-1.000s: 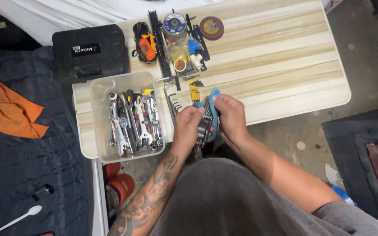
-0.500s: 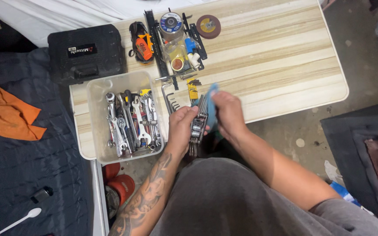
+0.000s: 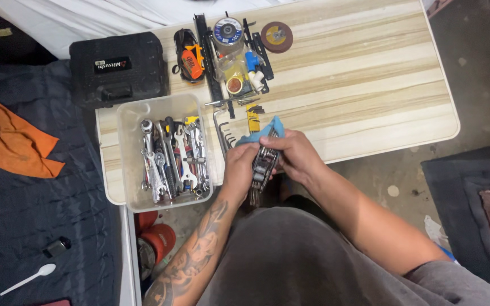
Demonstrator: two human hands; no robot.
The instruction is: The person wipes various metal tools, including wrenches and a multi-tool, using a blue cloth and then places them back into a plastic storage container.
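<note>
My left hand (image 3: 239, 168) and my right hand (image 3: 290, 154) meet at the near edge of a light wooden table (image 3: 358, 73). Together they hold a dark folding set of hex keys (image 3: 262, 170), its keys pointing down toward my lap. A blue cloth (image 3: 262, 132) sticks out above the tool, pinched under my right hand's fingers. Loose hex keys (image 3: 222, 133) lie on the table just left of my left hand. A clear plastic bin (image 3: 126, 119) full of wrenches (image 3: 174, 158) stands further left.
A black tool case (image 3: 117, 68) sits at the table's far left. Behind my hands lie an orange tape measure (image 3: 190, 59), grinding discs (image 3: 276, 37) and small tools. An orange rag (image 3: 15, 141) and a white spoon (image 3: 29, 277) lie on dark fabric at left.
My hands have shifted slightly on the tool and cloth; the folding key set now hangs lower between them. The view has moved a little.
</note>
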